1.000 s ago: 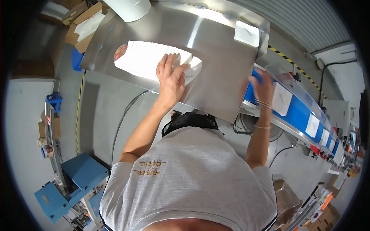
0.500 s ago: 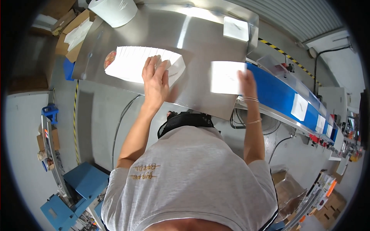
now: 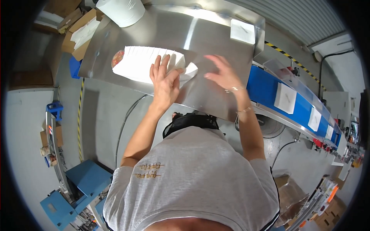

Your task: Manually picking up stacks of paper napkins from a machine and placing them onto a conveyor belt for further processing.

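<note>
A fanned row of flat white packets (image 3: 135,63) lies on the steel table, at the left of its middle. My left hand (image 3: 166,81) rests on the row's right part, fingers laid over it and thumb spread toward the end packet (image 3: 189,73), which leans away from the others. Over the table, to the right of that packet, my right hand (image 3: 225,75) hangs with its fingers apart and nothing in them. A round red patterned thing (image 3: 118,58) touches the row's left end.
A blue conveyor belt (image 3: 266,82) runs off to the right, carrying a white packet (image 3: 285,98) and several more. Another white packet (image 3: 243,31) lies at the table's far right corner. A big white roll (image 3: 123,11) and an opened cardboard box (image 3: 83,34) are at the far left.
My right hand has let go of a white packet, now on the blue belt, and moved left toward the row. The end packet has come away from the row beside my left thumb.
</note>
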Demonstrator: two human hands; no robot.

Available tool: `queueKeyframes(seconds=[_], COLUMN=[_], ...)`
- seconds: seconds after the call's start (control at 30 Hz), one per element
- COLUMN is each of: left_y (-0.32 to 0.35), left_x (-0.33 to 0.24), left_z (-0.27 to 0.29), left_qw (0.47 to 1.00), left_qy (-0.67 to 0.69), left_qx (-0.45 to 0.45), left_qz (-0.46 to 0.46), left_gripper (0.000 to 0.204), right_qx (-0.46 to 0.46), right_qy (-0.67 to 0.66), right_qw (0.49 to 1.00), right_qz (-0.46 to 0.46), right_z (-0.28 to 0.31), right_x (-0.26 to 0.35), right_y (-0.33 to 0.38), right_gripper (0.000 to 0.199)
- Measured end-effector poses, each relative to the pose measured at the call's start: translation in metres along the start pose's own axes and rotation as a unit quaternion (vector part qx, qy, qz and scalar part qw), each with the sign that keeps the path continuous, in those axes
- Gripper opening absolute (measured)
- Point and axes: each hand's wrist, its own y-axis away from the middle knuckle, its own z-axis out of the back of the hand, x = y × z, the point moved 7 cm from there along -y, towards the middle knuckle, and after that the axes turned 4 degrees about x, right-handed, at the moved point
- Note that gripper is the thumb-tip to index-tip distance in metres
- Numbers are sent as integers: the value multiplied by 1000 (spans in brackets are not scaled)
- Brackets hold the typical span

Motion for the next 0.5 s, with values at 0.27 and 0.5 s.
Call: queueKeyframes(seconds=[0.27,0.5], left_y=[-4,-3], left_x=[26,27], left_z=[5,9], left_qw=[998,998], left_qy=[14,36], left_qx=[-18,-34], left_qz=[52,47], left_gripper=[35,37], right_qx=[34,-340], right_qy=[-135,54], right_qw=[988,900], right_qz=[-74,-269], right_z=[-18,136], right_x=[-43,-147], right_y=[10,137], right_gripper=[37,32])
